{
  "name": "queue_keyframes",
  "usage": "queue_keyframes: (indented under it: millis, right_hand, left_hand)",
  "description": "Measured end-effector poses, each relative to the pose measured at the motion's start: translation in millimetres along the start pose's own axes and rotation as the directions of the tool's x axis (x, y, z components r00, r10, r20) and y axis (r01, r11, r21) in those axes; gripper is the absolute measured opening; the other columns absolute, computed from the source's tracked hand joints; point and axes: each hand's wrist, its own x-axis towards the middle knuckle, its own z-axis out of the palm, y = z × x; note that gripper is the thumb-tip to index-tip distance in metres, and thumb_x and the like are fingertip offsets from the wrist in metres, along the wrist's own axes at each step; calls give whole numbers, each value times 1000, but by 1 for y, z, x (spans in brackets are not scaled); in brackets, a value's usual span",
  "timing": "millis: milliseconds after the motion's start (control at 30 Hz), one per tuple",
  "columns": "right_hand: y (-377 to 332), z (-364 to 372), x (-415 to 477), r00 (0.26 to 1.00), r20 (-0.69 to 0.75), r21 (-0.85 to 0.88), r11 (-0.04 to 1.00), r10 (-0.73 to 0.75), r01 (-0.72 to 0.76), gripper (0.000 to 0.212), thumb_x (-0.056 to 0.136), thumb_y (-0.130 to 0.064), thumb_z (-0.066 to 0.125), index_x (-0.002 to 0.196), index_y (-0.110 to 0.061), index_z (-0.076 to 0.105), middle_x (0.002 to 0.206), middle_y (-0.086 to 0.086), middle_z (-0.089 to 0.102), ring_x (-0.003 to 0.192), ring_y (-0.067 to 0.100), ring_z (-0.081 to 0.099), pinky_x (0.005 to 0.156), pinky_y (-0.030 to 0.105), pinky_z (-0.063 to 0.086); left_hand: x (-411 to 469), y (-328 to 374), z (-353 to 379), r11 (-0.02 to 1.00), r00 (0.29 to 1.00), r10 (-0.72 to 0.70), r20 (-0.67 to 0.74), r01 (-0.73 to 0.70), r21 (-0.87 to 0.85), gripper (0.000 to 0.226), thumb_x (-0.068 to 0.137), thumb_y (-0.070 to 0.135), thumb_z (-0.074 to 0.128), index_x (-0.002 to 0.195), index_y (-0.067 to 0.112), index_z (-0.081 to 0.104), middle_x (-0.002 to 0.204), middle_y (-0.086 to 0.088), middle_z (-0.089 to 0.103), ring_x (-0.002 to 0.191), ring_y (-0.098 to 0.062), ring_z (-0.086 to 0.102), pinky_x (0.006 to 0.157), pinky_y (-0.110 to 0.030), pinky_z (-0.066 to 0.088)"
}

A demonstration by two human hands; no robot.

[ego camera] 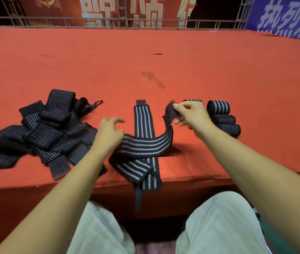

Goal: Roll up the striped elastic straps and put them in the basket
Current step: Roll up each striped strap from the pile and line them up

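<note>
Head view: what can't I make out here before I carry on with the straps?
- Basket: nowhere in the head view.
- Loose pile: strap count unclear, straps overlap.
- Rolled strap: mostly behind the right hand.
- Left hand: fingers hidden by its own back; grip on the held strap unclear.

Straps point(143, 145): black, lengthwise pale grey stripes, plain dark end tabs. Desk point(145, 52): orange-red covering, one dark smudge point(153, 79). Trousers point(219, 226): pale beige. Red banner point(109, 10) and blue banner point(283, 15): white characters.
</note>
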Motion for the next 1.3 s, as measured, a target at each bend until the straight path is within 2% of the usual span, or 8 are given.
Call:
queue_keyframes:
  millis: [67, 167, 300, 467, 767, 933, 1033, 1300]
  right_hand:
    - [-18, 7, -4, 997, 70, 164, 985, 34, -45, 23, 100, -14, 58, 78, -6, 60, 68, 12, 63, 49, 17, 66, 48, 26, 53]
    - [-48, 12, -12, 981, 183, 388, 913, 60, -128, 14, 97, -8, 59, 83, -4, 60, 69, 13, 67, 56, 22, 70, 57, 29, 60]
    - [-64, 6, -15, 950, 305, 380, 907, 60, -180, 10, 91, -7, 68, 86, -11, 61, 77, 8, 71, 69, 23, 73, 64, 30, 60]
    - [-53, -12, -8, 930, 339, 124, 973, 141, -193, 53, 74, -19, 87, 121, -20, 62, 95, 2, 73, 64, 16, 65, 61, 30, 51]
    - [-39, 2, -10, 876, 473, 74, 986, 97, -149, 10, 91, -21, 73, 92, -14, 65, 73, -2, 63, 50, 10, 49, 50, 23, 38]
    - [-38, 2, 7, 941, 304, 320, 914, 150, -249, 18, 101, -13, 57, 117, -6, 54, 118, 15, 62, 67, 25, 75, 53, 29, 59]
    - [-22, -6, 29, 960, 165, 517, 808, 228, -281, 8, 104, -9, 49, 97, -12, 48, 130, 14, 55, 70, 30, 75, 59, 34, 62]
    - [8, -13, 60, 964, -198, 642, 766, 178, -10, 17, 106, -10, 43, 90, -15, 47, 116, 13, 59, 90, 22, 68, 84, 30, 58]
  left_hand:
    - [-6, 18, 4, 965, 971, 237, 0, -236, -114, 38, 93, 33, 65, 130, 27, 61, 140, 5, 50, 130, -12, 48, 111, -35, 39]
    - [-14, 46, 18, 926, 930, 345, 128, -316, -207, 69, 86, 50, 72, 146, 26, 47, 147, 9, 49, 135, -5, 44, 113, -30, 35]
    - [-10, 58, 25, 896, 918, 384, -101, -397, -200, 21, 93, 16, 62, 112, 24, 63, 90, -3, 71, 83, -19, 65, 73, -39, 49]
    - [-7, 56, 15, 827, 947, 320, -1, -280, -487, 13, 92, 19, 67, 102, 23, 60, 93, 5, 66, 88, -12, 62, 84, -39, 48]
    - [-20, 57, 6, 684, 932, 231, 281, 50, -727, 23, 95, 19, 65, 117, 11, 67, 102, -7, 76, 89, -20, 72, 78, -34, 59]
    - [-26, 45, -6, 851, 780, 138, 610, 222, -476, 34, 81, 28, 77, 111, 13, 72, 106, -7, 77, 98, -23, 73, 91, -35, 56]
    - [-25, 33, -17, 800, 717, 192, 670, 281, -529, 23, 83, 13, 76, 105, 9, 72, 105, -12, 75, 94, -25, 74, 80, -30, 59]
    - [-31, 25, -22, 726, 573, 319, 755, 365, -583, 60, 81, -2, 69, 136, 16, 54, 122, -8, 69, 109, -22, 68, 82, -30, 58]
